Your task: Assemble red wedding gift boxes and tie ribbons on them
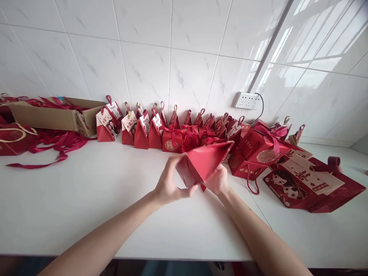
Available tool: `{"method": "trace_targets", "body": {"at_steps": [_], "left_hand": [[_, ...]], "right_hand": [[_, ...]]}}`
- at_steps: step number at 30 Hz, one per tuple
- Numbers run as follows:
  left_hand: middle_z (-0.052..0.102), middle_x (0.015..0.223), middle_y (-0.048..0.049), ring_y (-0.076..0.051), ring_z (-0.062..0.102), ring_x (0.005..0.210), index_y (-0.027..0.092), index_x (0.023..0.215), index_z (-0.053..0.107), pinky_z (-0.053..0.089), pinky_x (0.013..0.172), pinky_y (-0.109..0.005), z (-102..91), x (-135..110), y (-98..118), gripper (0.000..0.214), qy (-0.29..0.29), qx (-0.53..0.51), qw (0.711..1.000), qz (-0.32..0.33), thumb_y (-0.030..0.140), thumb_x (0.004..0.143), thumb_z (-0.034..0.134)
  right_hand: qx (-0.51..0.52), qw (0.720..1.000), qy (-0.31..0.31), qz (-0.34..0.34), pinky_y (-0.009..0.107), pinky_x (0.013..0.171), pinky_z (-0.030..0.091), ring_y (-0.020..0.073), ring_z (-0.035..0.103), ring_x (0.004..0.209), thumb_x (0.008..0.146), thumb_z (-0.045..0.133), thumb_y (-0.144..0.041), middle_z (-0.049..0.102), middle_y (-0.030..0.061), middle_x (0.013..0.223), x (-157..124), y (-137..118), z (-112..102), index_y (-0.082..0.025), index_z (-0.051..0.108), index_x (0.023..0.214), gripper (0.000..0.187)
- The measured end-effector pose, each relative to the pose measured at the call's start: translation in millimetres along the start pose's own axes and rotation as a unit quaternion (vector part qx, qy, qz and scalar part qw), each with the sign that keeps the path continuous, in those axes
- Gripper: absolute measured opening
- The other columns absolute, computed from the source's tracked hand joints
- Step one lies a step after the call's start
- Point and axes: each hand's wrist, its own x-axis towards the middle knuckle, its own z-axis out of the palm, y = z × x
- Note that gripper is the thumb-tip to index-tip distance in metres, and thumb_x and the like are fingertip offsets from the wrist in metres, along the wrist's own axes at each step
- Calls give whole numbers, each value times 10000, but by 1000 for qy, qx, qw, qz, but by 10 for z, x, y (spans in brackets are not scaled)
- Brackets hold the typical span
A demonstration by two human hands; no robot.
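Above the middle of the white table, a red folded-card gift box (205, 161) is held tilted between both hands, its pointed end toward the upper right. My left hand (171, 180) grips its left side, with the thumb along the lower edge and the fingers behind. My right hand (219, 179) is closed on the box's lower right side, its fingers partly hidden by the box. Just behind it stand red boxes tied with ribbon bows (172, 140) and a row of red peaked gift boxes (141, 134).
An open cardboard carton (43, 117) of red ribbons stands at the left, with loose ribbon (61, 147) spilling onto the table (94, 207). Larger red boxes (316, 188) lie at the right. A power strip (247, 101) is on the tiled wall (146, 69).
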Motion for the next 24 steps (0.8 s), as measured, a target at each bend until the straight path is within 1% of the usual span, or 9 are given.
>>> {"method": "trace_targets", "body": {"at_steps": [1, 2, 5, 9, 11, 13, 16, 21, 24], "left_hand": [[560, 1164, -119, -252, 569, 1051, 204, 1253, 424, 482, 877, -366, 4, 16, -4, 674, 33, -49, 994, -93, 322, 662, 726], [556, 1177, -120, -246, 572, 1052, 201, 1232, 432, 489, 867, -354, 8, 37, -11, 634, 66, -100, 976, -183, 343, 681, 711], [574, 1141, -102, -213, 604, 983, 207, 1183, 431, 525, 766, -308, 12, 115, -40, 537, 141, -228, 878, -396, 397, 734, 654], [623, 934, -30, -135, 625, 729, 219, 1060, 485, 533, 619, -243, 7, 183, -58, 330, 147, -346, 765, -523, 382, 789, 583], [618, 836, -12, -107, 605, 639, 199, 950, 533, 530, 583, -216, 9, 194, -52, 228, 150, -375, 716, -569, 382, 815, 550], [612, 775, -10, -103, 603, 600, 188, 894, 552, 534, 567, -209, 16, 196, -50, 209, 153, -386, 673, -612, 386, 829, 537], [610, 721, -15, -116, 612, 572, 183, 889, 558, 541, 547, -215, 23, 195, -71, 212, 146, -386, 651, -637, 387, 841, 529], [589, 680, -15, -117, 593, 527, 177, 861, 551, 541, 496, -222, 10, 199, -137, 253, 140, -367, 676, -624, 426, 867, 510], [592, 711, -20, -109, 598, 542, 166, 855, 560, 559, 513, -223, 11, 202, -146, 282, 137, -378, 678, -615, 446, 868, 531]], "right_hand": [[3, 1000, -7, 8, 341, 485, 518, 207, 603, 560, 635, 636, -430, 645, 47, 648, 15, -11, 15, -189, 591, 693, 252], [4, 1000, -9, 13, 326, 497, 520, 196, 605, 578, 642, 647, -450, 656, 47, 695, 26, -9, 34, -188, 594, 737, 284], [-15, 999, 31, -30, 248, 498, 490, 126, 560, 545, 683, 692, -478, 630, -7, 701, 21, 39, 89, -205, 552, 802, 329], [-55, 991, 80, -95, 217, 444, 436, 90, 498, 490, 721, 649, -579, 599, -26, 700, -39, 63, 126, -216, 516, 865, 412], [-65, 991, 78, -91, 227, 425, 426, 96, 494, 477, 717, 609, -643, 592, -15, 683, -56, 38, 136, -206, 520, 869, 471], [-73, 991, 78, -85, 231, 417, 420, 99, 492, 465, 713, 599, -657, 569, -20, 645, -54, 8, 140, -196, 523, 837, 483], [-68, 991, 82, -77, 227, 420, 423, 89, 477, 448, 711, 618, -636, 523, -43, 582, -27, -12, 131, -191, 503, 736, 460], [-41, 993, 102, -51, 230, 404, 437, 94, 483, 416, 658, 688, -594, 517, -43, 521, 6, -3, 103, -190, 485, 636, 453], [-20, 993, 111, -34, 219, 371, 416, 97, 477, 382, 665, 690, -569, 509, -40, 464, 14, -23, 95, -190, 491, 602, 433]]}}
